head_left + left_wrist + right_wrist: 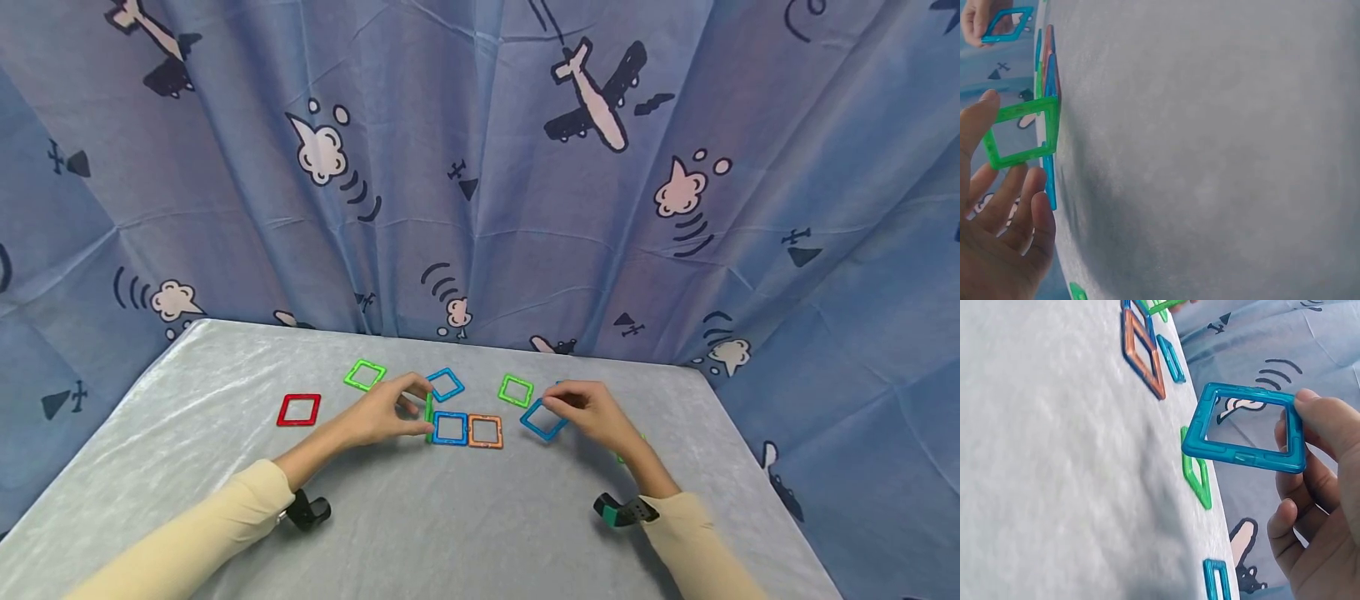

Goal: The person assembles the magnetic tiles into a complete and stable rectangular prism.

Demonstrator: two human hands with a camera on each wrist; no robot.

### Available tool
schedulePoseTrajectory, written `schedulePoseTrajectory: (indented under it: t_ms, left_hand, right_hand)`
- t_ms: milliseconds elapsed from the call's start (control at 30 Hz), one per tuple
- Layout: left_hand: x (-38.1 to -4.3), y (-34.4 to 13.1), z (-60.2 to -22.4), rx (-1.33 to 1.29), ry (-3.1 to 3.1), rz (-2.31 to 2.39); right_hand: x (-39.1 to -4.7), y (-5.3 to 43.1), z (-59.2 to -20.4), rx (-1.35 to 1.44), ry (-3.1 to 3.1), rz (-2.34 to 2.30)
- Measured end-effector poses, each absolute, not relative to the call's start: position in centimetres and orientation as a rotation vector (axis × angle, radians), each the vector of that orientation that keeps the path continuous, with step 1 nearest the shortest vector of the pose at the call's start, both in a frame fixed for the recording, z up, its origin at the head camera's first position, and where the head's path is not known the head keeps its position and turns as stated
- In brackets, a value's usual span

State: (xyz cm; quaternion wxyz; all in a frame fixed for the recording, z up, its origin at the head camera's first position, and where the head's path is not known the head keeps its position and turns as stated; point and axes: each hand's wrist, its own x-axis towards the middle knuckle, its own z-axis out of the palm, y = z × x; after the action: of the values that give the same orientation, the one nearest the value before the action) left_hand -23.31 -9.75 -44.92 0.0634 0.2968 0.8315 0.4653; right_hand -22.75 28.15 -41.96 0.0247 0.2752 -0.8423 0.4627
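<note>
My left hand [386, 412] pinches a green square magnetic tile [1050, 125] by its edges, between thumb and fingers. It stands on edge at the left side of a flat blue square tile [450, 442]; whether they touch I cannot tell. An orange square tile [486, 446] lies against the blue one's right side. Further right, my right hand [596, 412] grips another blue square tile [1241, 457] by one side, thumb on top, raised above the table in the right wrist view.
Behind the pair lie a blue tile [452, 395] and a green tile [513, 402]. At left are a red tile [298, 397] and a green tile [356, 386]. One more blue tile [1208, 575] and a green piece [619, 457] are partly hidden by my right arm. A curtain [480, 208] hangs behind the table.
</note>
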Motion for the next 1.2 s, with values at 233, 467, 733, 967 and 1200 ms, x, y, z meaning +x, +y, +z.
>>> schedulePoseTrajectory:
  t_ms: [233,467,733,967,1200]
  left_hand:
    - [-23.3,-9.9,-44.9,0.937,2.516,1.392]
    - [-23.3,-9.9,-44.9,0.973,2.498,1.398]
    - [-23.2,-10.0,-44.8,0.949,2.497,1.383]
    - [-23.3,-10.0,-44.8,0.972,2.480,1.396]
    - [-23.4,-10.1,-44.8,1.007,2.464,1.410]
  right_hand:
    - [-21.3,25.9,-39.6,0.943,-2.561,1.459]
    - [-21.5,24.8,-39.8,1.021,-2.540,1.481]
    - [-21.5,23.4,-39.7,1.055,-2.561,1.526]
    - [-21.4,22.7,-39.4,1.035,-2.597,1.525]
    - [-21.5,22.0,-39.1,1.069,-2.592,1.530]
